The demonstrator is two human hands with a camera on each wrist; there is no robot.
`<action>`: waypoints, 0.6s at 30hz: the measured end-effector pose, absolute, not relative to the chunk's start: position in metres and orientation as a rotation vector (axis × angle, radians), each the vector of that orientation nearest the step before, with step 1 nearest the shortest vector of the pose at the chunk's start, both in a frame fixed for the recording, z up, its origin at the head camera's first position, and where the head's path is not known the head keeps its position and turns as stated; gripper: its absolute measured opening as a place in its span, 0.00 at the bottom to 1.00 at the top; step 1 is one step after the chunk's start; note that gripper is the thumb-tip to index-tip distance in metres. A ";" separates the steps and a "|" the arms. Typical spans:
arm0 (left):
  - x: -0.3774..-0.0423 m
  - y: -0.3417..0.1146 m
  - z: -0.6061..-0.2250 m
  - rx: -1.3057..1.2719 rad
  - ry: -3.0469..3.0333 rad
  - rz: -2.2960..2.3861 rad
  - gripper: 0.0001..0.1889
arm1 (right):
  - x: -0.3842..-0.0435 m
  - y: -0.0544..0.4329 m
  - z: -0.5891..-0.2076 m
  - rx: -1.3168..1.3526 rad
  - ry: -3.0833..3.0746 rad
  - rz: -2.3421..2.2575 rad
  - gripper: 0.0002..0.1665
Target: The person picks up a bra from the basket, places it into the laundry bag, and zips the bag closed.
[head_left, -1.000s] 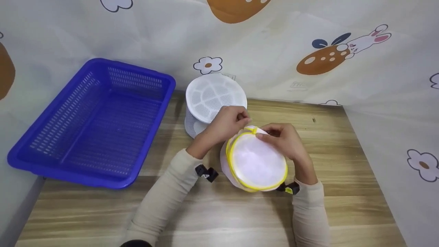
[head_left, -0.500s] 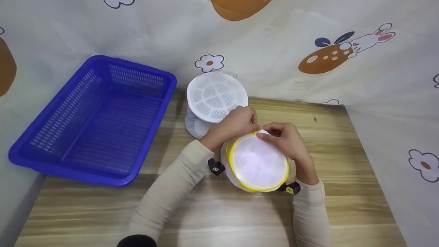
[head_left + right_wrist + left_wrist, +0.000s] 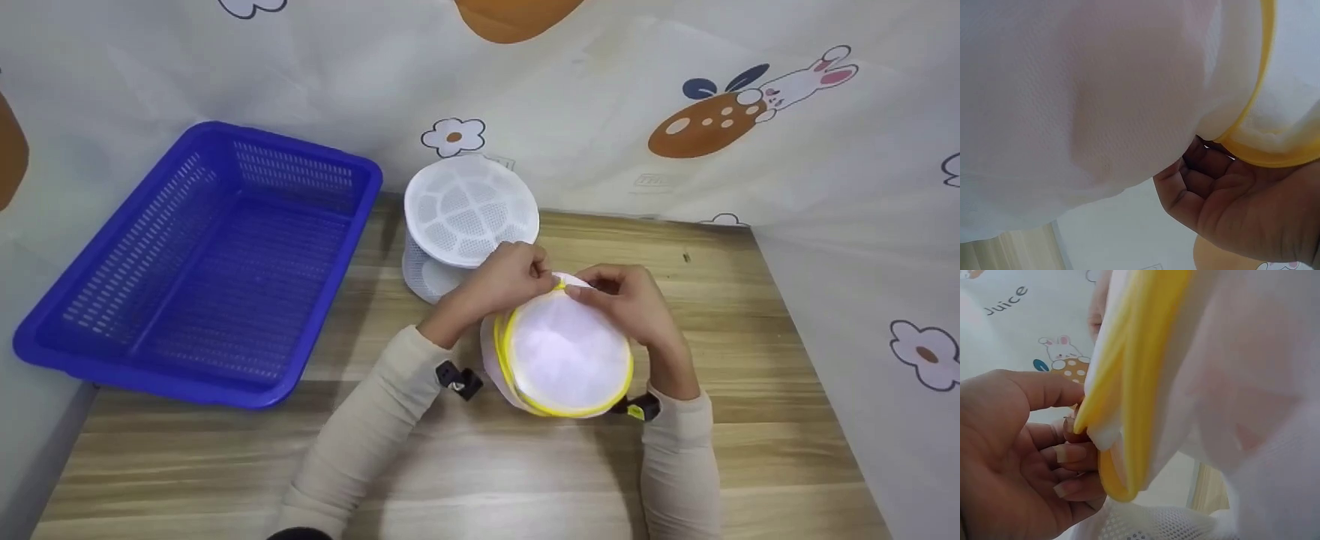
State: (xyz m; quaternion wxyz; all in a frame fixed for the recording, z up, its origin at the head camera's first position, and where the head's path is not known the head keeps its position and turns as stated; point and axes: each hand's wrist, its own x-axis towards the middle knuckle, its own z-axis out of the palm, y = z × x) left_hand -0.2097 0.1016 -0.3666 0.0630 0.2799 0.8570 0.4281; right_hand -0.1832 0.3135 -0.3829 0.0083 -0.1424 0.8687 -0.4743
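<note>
A round white mesh laundry bag (image 3: 570,352) with yellow trim is held tilted over the table, its round face toward the head camera. My left hand (image 3: 510,277) pinches the yellow edging at the top of the bag. In the left wrist view, thumb and forefinger meet on a yellow strip (image 3: 1090,410), and a second yellow band runs beside it. My right hand (image 3: 626,304) grips the bag's upper right edge, thumb on the near face. The right wrist view shows its fingers (image 3: 1171,194) partly hidden behind the mesh. A faint pinkish shape shows through the fabric.
Just behind my left hand stands a white perforated plastic drum (image 3: 426,277) with a round lattice top (image 3: 469,210). A large blue plastic basket (image 3: 322,337) is at the left on the wood-grain table (image 3: 480,480). Printed cloth (image 3: 585,135) hangs behind and along the sides.
My left hand moved right to the bag's top edge near my right hand, then shifted slightly back left and down. The right hand and bag stay nearly in place.
</note>
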 end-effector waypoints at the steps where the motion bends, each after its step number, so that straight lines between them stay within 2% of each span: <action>1: -0.208 0.101 -0.369 0.846 2.587 1.335 0.07 | -0.183 0.314 -0.382 -0.438 2.713 -1.482 0.10; 18: -0.184 0.098 -0.401 0.629 2.394 2.065 0.06 | -0.181 0.310 -0.381 -0.466 2.676 -1.544 0.08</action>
